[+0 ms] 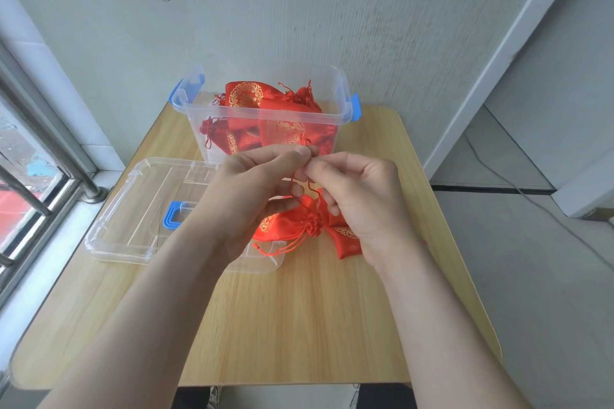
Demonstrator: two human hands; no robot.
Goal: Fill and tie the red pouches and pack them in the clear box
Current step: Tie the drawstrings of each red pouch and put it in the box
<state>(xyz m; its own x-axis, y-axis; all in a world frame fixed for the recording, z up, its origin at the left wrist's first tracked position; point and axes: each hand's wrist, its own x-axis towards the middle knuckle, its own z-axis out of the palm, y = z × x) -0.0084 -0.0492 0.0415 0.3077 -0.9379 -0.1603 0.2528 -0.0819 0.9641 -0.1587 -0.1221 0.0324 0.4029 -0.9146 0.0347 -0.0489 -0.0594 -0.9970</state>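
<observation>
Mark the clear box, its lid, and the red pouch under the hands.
clear box (265,115), head view, front rim.
lid (133,209), head view, flat top panel.
red pouch (309,223), head view, gathered neck.

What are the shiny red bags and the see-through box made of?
The red pouch looks like satin-type fabric: it is glossy, gathers into soft folds and has a gold print. The clear box seems to be hard plastic, with see-through, glossy walls.

Bare forearms (159,292) (dark trousers (385,397) below)
</observation>
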